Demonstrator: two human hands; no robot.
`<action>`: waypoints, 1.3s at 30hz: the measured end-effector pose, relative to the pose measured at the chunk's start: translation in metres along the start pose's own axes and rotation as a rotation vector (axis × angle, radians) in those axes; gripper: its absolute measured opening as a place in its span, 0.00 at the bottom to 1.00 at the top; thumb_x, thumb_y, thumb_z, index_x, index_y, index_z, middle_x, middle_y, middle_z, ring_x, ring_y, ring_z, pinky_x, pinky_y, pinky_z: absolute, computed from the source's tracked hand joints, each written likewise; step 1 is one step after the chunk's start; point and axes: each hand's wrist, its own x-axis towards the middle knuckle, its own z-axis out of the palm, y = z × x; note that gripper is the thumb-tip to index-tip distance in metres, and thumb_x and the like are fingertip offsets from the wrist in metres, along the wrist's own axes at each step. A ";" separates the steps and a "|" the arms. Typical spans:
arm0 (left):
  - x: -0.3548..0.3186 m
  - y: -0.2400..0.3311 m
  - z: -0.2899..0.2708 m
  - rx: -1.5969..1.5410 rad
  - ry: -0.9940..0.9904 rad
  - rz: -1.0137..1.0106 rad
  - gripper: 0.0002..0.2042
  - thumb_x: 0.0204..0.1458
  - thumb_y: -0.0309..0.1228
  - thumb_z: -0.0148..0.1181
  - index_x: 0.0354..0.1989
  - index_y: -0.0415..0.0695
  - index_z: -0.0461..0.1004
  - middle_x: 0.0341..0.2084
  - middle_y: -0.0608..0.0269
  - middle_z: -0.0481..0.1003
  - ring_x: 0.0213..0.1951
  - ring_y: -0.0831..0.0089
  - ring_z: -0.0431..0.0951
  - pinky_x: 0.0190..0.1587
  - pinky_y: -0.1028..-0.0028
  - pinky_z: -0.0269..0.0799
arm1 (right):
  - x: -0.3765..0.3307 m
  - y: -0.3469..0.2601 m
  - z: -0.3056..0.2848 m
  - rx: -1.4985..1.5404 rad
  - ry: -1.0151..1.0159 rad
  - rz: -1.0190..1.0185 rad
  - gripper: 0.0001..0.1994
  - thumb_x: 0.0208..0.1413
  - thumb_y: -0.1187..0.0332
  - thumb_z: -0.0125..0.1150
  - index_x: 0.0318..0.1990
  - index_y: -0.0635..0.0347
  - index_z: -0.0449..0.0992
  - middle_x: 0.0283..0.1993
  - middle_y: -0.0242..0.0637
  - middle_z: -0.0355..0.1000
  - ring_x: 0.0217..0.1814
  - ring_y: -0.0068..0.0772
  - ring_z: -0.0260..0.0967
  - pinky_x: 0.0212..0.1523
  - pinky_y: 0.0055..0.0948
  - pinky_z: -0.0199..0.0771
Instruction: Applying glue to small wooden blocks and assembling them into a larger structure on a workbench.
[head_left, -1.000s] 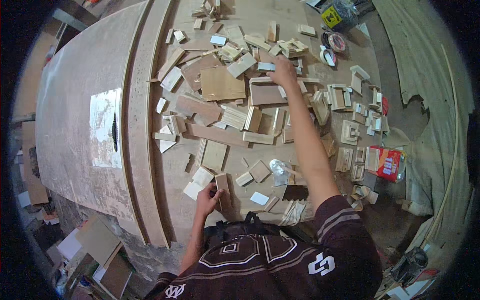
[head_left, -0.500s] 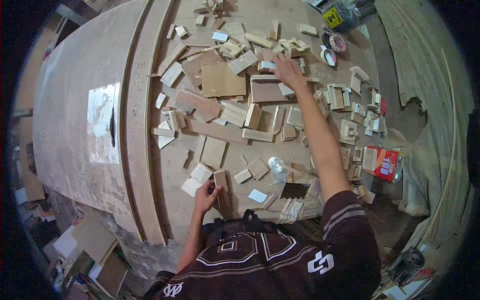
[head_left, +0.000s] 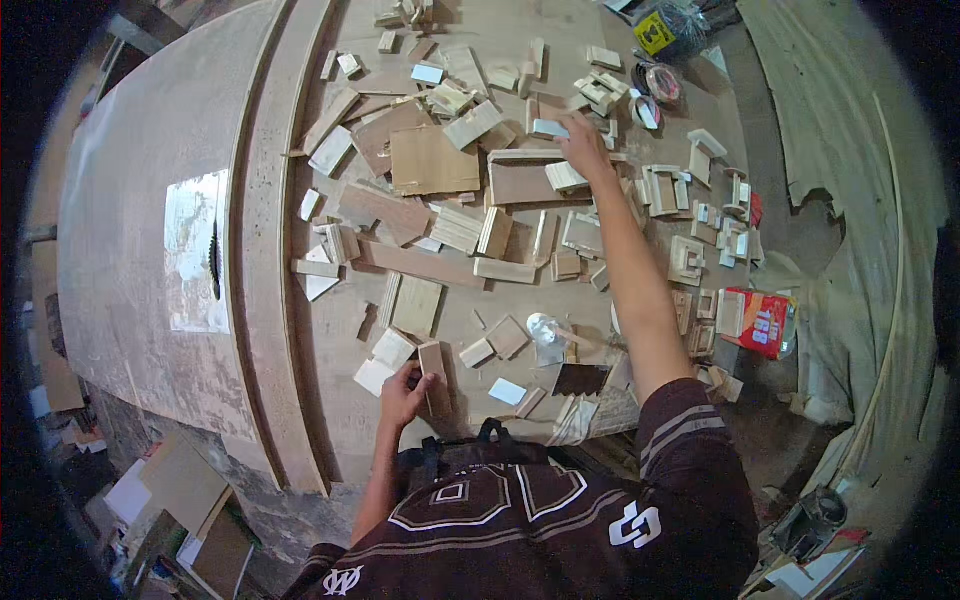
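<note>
Seen from above, through a wide lens: a broad wooden surface [head_left: 330, 420] strewn with offcuts of wood and board.

Right hand [head_left: 583, 150] stretched far out toward the far edge of the surface, arm nearly straight. Fingers closed lightly round a small pale block [head_left: 550, 128], pinched at its near end. Long axis of the block lay crosswise, roughly parallel to the far edge. Just below that hand, a second pale block [head_left: 565, 176] rested on a long brown board [head_left: 520, 185], almost touching the wrist.

Left hand [head_left: 405, 392] stayed close to the body at the near edge of the surface. Fingers curled round the lower end of a narrow brown strip of wood [head_left: 433, 372], grip partly closed, thumb side not clear enough to tell how firmly. Strip stood lengthwise, pointing away from the body toward the far edge. A pale square piece [head_left: 392, 348] lay just beside the left hand, on its far side.

Well apart, those two hands: the pale block far ahead and to the right, the strip directly in front of the chest. Near the right edge of the surface, a red carton [head_left: 760, 322] and clusters of small notched pieces.
</note>
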 end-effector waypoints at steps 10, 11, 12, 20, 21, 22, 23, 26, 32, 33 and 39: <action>0.002 -0.014 0.000 -0.016 -0.010 -0.024 0.18 0.53 0.40 0.65 0.46 0.39 0.77 0.28 0.54 0.81 0.31 0.66 0.83 0.36 0.68 0.76 | -0.038 0.006 -0.020 0.051 -0.224 -0.041 0.38 0.31 0.51 0.80 0.55 0.53 0.74 0.53 0.43 0.71 0.58 0.49 0.68 0.58 0.41 0.69; 0.002 -0.016 0.000 -0.013 -0.019 -0.041 0.19 0.54 0.40 0.65 0.46 0.39 0.76 0.28 0.53 0.81 0.31 0.66 0.83 0.36 0.68 0.76 | -0.034 0.006 -0.026 0.067 -0.357 -0.052 0.43 0.29 0.51 0.80 0.58 0.52 0.71 0.57 0.43 0.69 0.59 0.50 0.67 0.60 0.41 0.68; 0.000 -0.017 0.000 -0.013 -0.015 -0.042 0.19 0.54 0.40 0.65 0.46 0.39 0.76 0.28 0.53 0.81 0.31 0.66 0.83 0.36 0.68 0.76 | -0.037 0.002 -0.028 0.069 -0.357 -0.055 0.43 0.29 0.51 0.80 0.58 0.52 0.71 0.57 0.43 0.69 0.59 0.50 0.67 0.60 0.41 0.68; -0.003 -0.013 0.000 -0.002 0.022 -0.022 0.18 0.54 0.39 0.65 0.46 0.39 0.77 0.27 0.55 0.81 0.29 0.68 0.82 0.35 0.68 0.76 | -0.050 -0.019 -0.051 0.063 -0.186 0.160 0.42 0.30 0.48 0.80 0.57 0.57 0.72 0.57 0.43 0.68 0.62 0.48 0.64 0.62 0.42 0.67; -0.002 -0.011 -0.002 -0.002 0.025 -0.020 0.18 0.54 0.39 0.65 0.46 0.39 0.77 0.27 0.55 0.81 0.29 0.68 0.82 0.35 0.68 0.76 | -0.051 -0.015 -0.043 0.025 -0.095 0.155 0.39 0.31 0.47 0.79 0.54 0.57 0.75 0.56 0.44 0.68 0.62 0.48 0.65 0.61 0.42 0.68; -0.001 -0.009 -0.002 -0.001 0.016 -0.007 0.17 0.53 0.39 0.65 0.46 0.39 0.77 0.26 0.56 0.81 0.29 0.68 0.82 0.35 0.68 0.75 | -0.051 -0.014 -0.044 0.023 -0.094 0.157 0.39 0.31 0.47 0.79 0.54 0.57 0.75 0.56 0.44 0.68 0.62 0.48 0.65 0.61 0.42 0.68; -0.001 -0.008 -0.002 0.000 0.008 0.005 0.17 0.53 0.39 0.66 0.45 0.39 0.77 0.26 0.56 0.81 0.28 0.69 0.81 0.34 0.68 0.75 | -0.051 -0.014 -0.045 0.059 -0.095 0.210 0.38 0.32 0.46 0.79 0.52 0.56 0.76 0.57 0.44 0.68 0.61 0.49 0.66 0.61 0.42 0.68; -0.003 -0.003 -0.001 0.009 0.032 -0.005 0.17 0.53 0.39 0.65 0.44 0.39 0.78 0.26 0.56 0.81 0.28 0.69 0.81 0.34 0.68 0.75 | -0.053 -0.013 -0.042 -0.011 -0.074 0.212 0.34 0.35 0.45 0.77 0.50 0.55 0.79 0.58 0.45 0.68 0.60 0.49 0.66 0.60 0.42 0.68; 0.000 -0.011 -0.002 0.079 0.031 0.024 0.19 0.53 0.42 0.65 0.45 0.39 0.77 0.26 0.55 0.81 0.28 0.66 0.81 0.34 0.68 0.75 | -0.032 0.001 -0.041 0.030 -0.169 0.297 0.28 0.42 0.49 0.74 0.49 0.54 0.79 0.54 0.48 0.71 0.55 0.51 0.70 0.54 0.44 0.72; 0.000 -0.013 0.000 0.079 0.040 0.016 0.19 0.53 0.42 0.65 0.45 0.39 0.77 0.26 0.55 0.81 0.28 0.66 0.81 0.34 0.68 0.75 | -0.027 0.005 -0.042 0.026 -0.052 0.295 0.25 0.44 0.52 0.73 0.49 0.54 0.79 0.54 0.48 0.71 0.55 0.52 0.70 0.52 0.45 0.72; -0.001 -0.011 -0.005 0.024 -0.014 -0.030 0.19 0.54 0.41 0.64 0.46 0.37 0.77 0.28 0.53 0.81 0.31 0.66 0.83 0.35 0.69 0.76 | 0.031 0.038 -0.035 -0.062 0.160 0.304 0.23 0.50 0.59 0.69 0.53 0.54 0.74 0.52 0.48 0.71 0.55 0.54 0.70 0.50 0.48 0.73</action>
